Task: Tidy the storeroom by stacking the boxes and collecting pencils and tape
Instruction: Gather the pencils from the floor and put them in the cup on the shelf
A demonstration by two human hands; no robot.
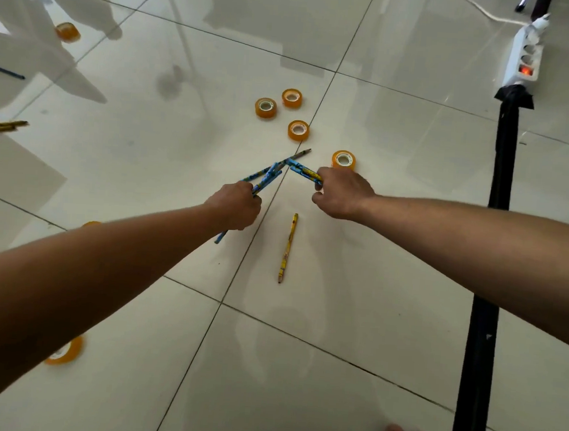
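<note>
Pencils gathered off the floor (353, 321)
Left hand (235, 205) clamps a pencil bundle (267, 177) — right hand (342, 194) pinches another pencil (304, 172), feeding it across.

held pencils (266, 177): blue patterned bunch gripped in left hand (235, 205), tips fanned up and right, one end poking out below the fist.
blue pencil (304, 171): pinched by right hand (340, 194), its far end touching the bunch.
yellow pencil (287, 248): flat on the floor, near upright in view, between both hands.
side pencils (3, 126): yellow-black, at left edge.
tape (343, 159): orange rolls; one just beside right hand, three beyond in a cluster, others scattered left.
</note>
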